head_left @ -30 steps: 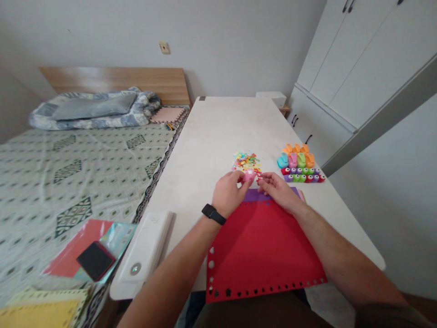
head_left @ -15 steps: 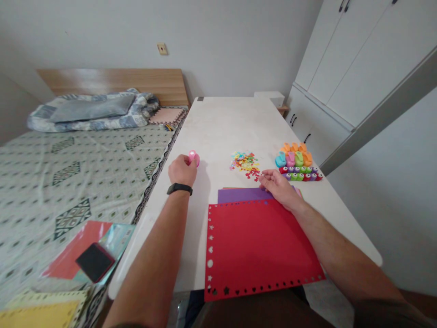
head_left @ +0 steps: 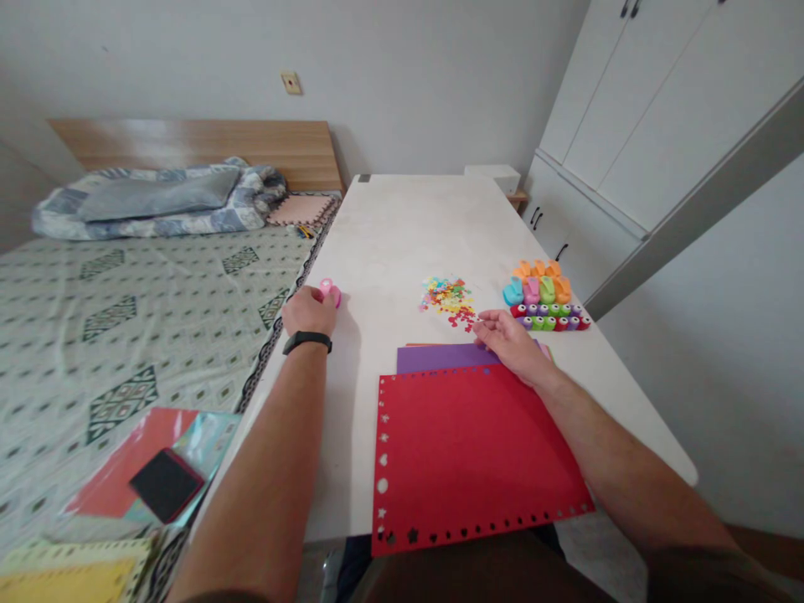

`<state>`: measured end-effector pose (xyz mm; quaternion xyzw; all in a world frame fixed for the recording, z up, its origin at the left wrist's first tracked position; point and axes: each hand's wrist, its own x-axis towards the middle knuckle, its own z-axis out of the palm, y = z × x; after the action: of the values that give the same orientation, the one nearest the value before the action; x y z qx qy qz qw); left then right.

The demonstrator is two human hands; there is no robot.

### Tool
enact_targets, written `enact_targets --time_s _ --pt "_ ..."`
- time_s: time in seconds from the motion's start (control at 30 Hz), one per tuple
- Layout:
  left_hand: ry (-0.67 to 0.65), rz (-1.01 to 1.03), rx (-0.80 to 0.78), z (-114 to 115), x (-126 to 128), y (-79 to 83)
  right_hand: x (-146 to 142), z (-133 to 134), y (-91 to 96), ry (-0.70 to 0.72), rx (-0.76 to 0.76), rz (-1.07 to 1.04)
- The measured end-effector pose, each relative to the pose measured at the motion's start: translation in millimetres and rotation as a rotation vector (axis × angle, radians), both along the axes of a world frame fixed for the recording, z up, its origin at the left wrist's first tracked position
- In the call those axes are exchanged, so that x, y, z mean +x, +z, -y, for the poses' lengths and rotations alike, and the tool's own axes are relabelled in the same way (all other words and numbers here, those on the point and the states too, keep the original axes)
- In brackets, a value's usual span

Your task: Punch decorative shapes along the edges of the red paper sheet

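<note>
Near the table's left edge, my left hand (head_left: pixel 309 311) is closed around a pink craft punch (head_left: pixel 331 291). My right hand (head_left: pixel 507 339) rests at the far edge of the paper stack, fingers loosely bent and apart, with nothing visible in them. Its fingertips are beside the red paper cutouts (head_left: pixel 463 318). Under that hand lies purple paper (head_left: pixel 427 358), partly covered by a red sheet (head_left: pixel 471 456) with punched shapes along its left, far and near edges. A pile of multicoloured confetti (head_left: pixel 445 293) lies beyond the papers.
Rows of colourful craft punches (head_left: pixel 543 293) stand on the right of the white table (head_left: pixel 408 226). At left is a bed (head_left: pixel 182 293) with a phone (head_left: pixel 167 484), packaged paper (head_left: pixel 135 456) and punched yellow sheets (head_left: pixel 75 578). Cabinets (head_left: pixel 634 126) line the right.
My left hand has moved left, toward the table edge, with the pink craft punch. My right hand stays at the paper's far edge. The view has shifted slightly.
</note>
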<state>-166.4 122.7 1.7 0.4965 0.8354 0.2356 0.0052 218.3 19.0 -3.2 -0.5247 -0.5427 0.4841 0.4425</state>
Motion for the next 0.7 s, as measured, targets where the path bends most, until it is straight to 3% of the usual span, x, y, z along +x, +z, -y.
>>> enact_targets --time_s 0.3,0.5,0.7 --pt "-0.003 0.03 -0.07 -4.3 2.4 0.8 0.9 1.3 -0.7 0.025 -0.011 0.005" --pt "0.019 0.02 0.039 -3.6 8.3 -2.1 0.6 0.5 -1.5 0.026 -0.01 0.017" --pt "-0.003 0.025 -0.005 -7.9 4.6 -5.7 0.6 0.0 -2.4 0.035 -0.014 0.036"
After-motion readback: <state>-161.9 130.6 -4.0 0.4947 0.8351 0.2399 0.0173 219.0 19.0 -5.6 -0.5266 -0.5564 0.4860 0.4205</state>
